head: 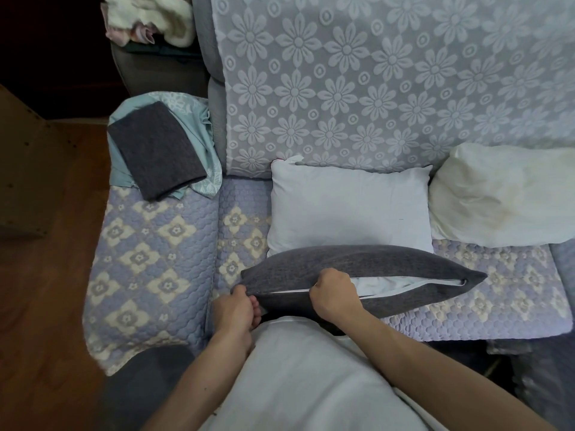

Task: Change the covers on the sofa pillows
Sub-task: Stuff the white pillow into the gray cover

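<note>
Quilted sofa seat (149,244), bare white pillow (348,209), grey-covered pillow (357,262), cream pillow (504,197); folded grey cover (155,150) on armrest

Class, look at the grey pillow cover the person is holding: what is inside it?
Through the unzipped gap in the grey pillow cover a white pillow insert shows. The right hand grips at the zip; the left hand holds the corner. The rest of the insert is hidden.

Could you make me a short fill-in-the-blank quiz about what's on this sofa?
1. The grey woven cushion cover being zipped shows a ____ pillow inside its opening.
2. The left hand pinches the cover's ____ corner.
3. The folded dark grey cover lies on the sofa's ____.
4. The right hand grips the cover along its ____.

Missing words: white; left; armrest; zipper opening
</note>
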Demonstrator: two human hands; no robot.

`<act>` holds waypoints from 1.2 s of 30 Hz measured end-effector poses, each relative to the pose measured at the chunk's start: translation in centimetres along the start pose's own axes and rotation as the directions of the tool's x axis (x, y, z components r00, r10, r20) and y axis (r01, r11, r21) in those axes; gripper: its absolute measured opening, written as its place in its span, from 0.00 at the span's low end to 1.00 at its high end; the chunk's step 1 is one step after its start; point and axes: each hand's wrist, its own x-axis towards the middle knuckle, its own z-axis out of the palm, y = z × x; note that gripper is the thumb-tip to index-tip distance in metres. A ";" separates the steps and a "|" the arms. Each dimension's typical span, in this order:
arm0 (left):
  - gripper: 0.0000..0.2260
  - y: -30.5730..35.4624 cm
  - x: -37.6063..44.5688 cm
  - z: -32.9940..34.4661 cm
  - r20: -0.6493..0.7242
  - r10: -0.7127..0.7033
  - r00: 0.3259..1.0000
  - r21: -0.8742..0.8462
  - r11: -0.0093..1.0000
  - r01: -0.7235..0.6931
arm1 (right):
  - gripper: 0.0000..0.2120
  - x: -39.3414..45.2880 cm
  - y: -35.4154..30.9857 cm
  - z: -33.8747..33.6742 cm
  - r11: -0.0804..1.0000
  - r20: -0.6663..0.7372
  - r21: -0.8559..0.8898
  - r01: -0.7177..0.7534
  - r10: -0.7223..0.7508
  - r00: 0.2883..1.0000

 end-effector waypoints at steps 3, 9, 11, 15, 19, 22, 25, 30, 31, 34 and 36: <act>0.12 -0.1 0.2 -0.3 -0.023 -0.005 1.000 -0.001 1.000 0.005 | 0.09 0.2 0.8 -0.1 0.999 -0.006 -0.005 -0.032 0.032 0.999; 0.11 0.3 0.2 -0.6 -0.036 0.009 0.999 -0.019 1.000 -0.010 | 0.07 0.7 2.3 -0.7 0.997 -0.029 -0.005 -0.074 0.074 0.997; 0.12 0.3 0.2 -0.7 -0.041 0.012 0.999 -0.014 1.000 -0.012 | 0.09 0.8 3.0 -1.1 0.995 -0.049 -0.001 -0.097 0.097 0.994; 0.12 0.5 0.1 -0.6 -0.055 0.018 0.998 -0.009 1.000 -0.018 | 0.11 1.2 4.0 -1.6 0.994 -0.082 -0.010 -0.112 0.111 0.990; 0.13 0.8 0.0 -0.4 -0.066 0.023 0.998 0.005 1.000 -0.023 | 0.11 1.5 4.2 -2.1 0.991 -0.107 -0.033 -0.132 0.128 0.986; 0.13 0.8 0.2 -0.5 -0.070 0.027 0.997 0.002 1.000 -0.027 | 0.10 1.7 4.3 -2.5 0.987 -0.113 -0.044 -0.158 0.152 0.982; 0.10 0.7 0.6 -0.9 -0.078 0.018 0.997 -0.026 0.999 -0.020 | 0.10 1.9 5.2 -3.2 0.983 -0.116 -0.041 -0.182 0.176 0.978; 0.09 0.6 1.1 -1.3 -0.088 -0.007 0.996 -0.074 0.997 0.000 | 0.03 2.0 7.7 -4.1 0.972 -0.181 -0.096 -0.215 0.195 0.964; 0.10 0.6 1.2 -1.5 -0.082 -0.008 0.997 -0.067 0.998 0.003 | 0.05 2.0 7.8 -4.0 0.972 -0.192 -0.107 -0.210 0.187 0.964; 0.12 0.9 1.1 -2.2 -0.199 0.281 0.939 0.314 0.926 -0.211 | 0.05 2.0 8.2 -3.3 0.987 -0.202 -0.097 -0.132 0.110 0.973; 0.12 0.7 0.3 -1.8 -0.055 0.732 0.679 0.694 0.517 -0.501 | 0.08 1.9 8.7 -3.0 0.994 -0.205 -0.020 -0.105 0.099 0.974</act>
